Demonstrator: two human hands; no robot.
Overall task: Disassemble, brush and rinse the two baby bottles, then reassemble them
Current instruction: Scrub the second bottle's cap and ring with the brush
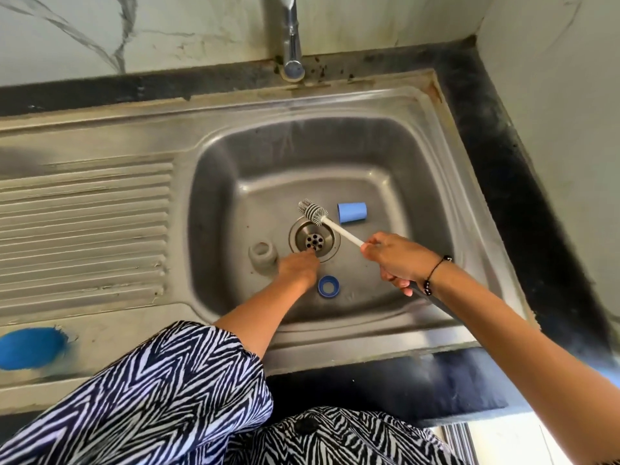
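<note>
Lying in the sink basin (419, 182), a grey bottle part (263, 256) sits just left of the left hand (298, 265), whose fingers reach down at the drain (314, 240); whether they grasp anything I cannot tell. A blue ring (328, 286) lies nearby. The right hand (397, 260) is clenched on the bottle brush (327, 223), beside a blue cap (352, 213).

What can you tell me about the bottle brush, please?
The brush has a slim white handle, plastic by the look of it, and a short head of grey and white bristles with a small tuft at the tip. The right hand grips the handle's near end, so the brush slants up and to the left over the sink. Its head hangs above the far rim of the drain, left of the blue cap lying on its side; whether it touches the basin floor is unclear.
</note>
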